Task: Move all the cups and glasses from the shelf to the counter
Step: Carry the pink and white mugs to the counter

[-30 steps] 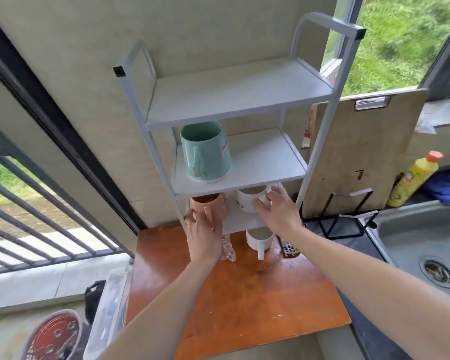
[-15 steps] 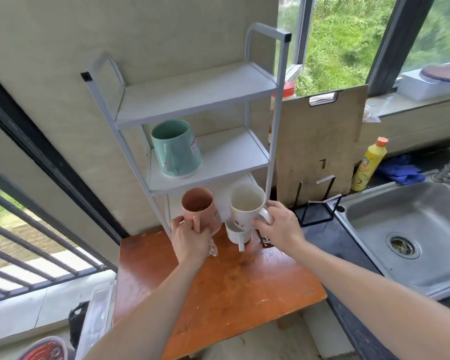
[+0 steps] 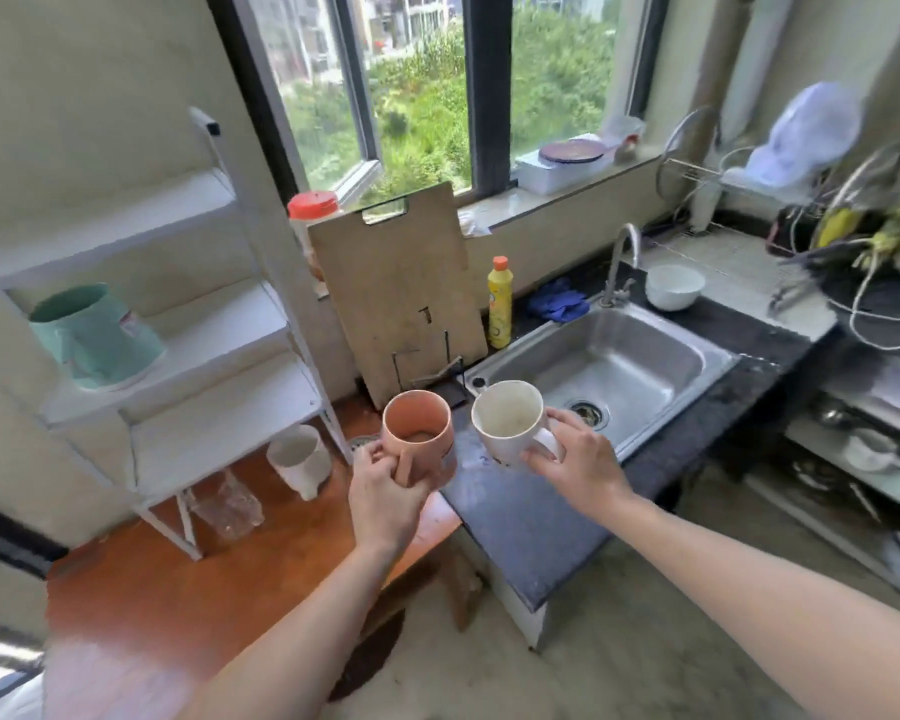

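My left hand [image 3: 385,491] grips the handle of a pink mug [image 3: 417,426], held upright in the air over the edge where the wooden table meets the dark counter [image 3: 520,522]. My right hand [image 3: 578,467] holds a white mug [image 3: 507,420] by its handle, just above the counter beside the sink. On the white shelf rack [image 3: 230,324] at the left a teal cup [image 3: 92,332] stands on the middle tier. A white cup [image 3: 300,459] and a clear glass [image 3: 227,504] stand on the wooden table [image 3: 141,579] under the rack.
A steel sink [image 3: 609,366] with a tap lies right of the mugs. A wooden cutting board [image 3: 401,293] leans on the wall, with a yellow bottle [image 3: 500,304] and a white bowl [image 3: 674,285] behind the sink. A cluttered dish rack [image 3: 863,252] fills the far right.
Both hands have lifted the pink and white mugs off the bottom shelf and carried them right, toward the dark counter. The view has swung right with them.
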Motion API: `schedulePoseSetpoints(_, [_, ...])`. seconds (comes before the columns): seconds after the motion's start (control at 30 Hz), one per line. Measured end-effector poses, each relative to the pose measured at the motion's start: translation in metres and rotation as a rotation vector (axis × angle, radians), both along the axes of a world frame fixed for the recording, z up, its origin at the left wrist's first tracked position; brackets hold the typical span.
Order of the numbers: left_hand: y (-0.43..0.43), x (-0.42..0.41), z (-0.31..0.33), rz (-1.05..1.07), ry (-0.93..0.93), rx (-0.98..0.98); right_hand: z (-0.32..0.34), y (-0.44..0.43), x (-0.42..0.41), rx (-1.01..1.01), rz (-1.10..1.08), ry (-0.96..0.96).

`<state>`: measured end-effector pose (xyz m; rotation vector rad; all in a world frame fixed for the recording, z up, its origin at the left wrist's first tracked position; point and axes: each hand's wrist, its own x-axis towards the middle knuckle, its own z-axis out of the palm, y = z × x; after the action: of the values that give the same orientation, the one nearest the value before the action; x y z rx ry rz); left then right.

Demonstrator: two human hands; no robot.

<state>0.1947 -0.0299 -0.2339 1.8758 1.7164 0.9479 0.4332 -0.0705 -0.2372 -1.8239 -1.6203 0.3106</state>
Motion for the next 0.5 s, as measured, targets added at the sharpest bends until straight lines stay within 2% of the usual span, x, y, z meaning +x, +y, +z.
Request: schedulePoseSetpoints(0.5, [-0.026, 0.329, 0.009, -0.665, -0.07, -0.032, 0.009, -0.159, 0.269, 0.003, -0.654, -0.026])
